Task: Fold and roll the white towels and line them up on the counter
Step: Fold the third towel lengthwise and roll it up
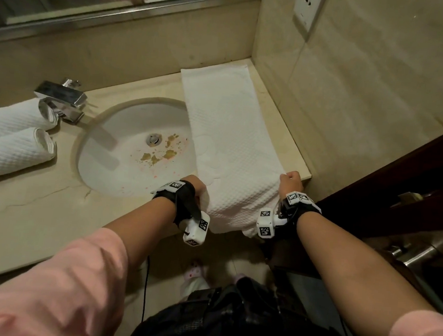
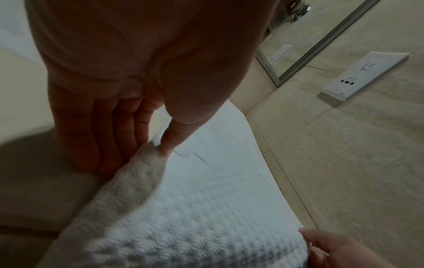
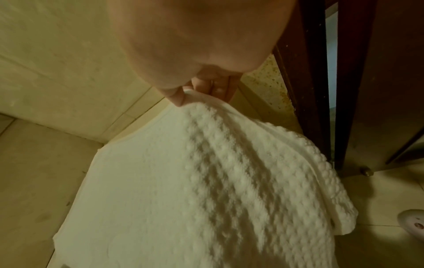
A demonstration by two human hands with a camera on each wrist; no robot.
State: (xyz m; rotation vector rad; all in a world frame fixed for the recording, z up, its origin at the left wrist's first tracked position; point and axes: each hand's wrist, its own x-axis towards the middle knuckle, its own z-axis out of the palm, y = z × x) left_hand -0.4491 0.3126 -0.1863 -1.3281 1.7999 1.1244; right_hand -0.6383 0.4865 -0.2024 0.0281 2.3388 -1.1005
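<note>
Fingers of the left hand and right hand are pinching the folded white waffle-weave towel. Its near end is hanging over the beige stone counter.

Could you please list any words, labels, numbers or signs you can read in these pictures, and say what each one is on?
No text can be read as words.
Wall socket plate: a small pictogram and a line of tiny print, too blurred to read.
Wrist camera units: black-and-white square code markers, patterns only, no letters or numbers.
White towel, faucet and rolled towels: no label or brand visible.
</note>
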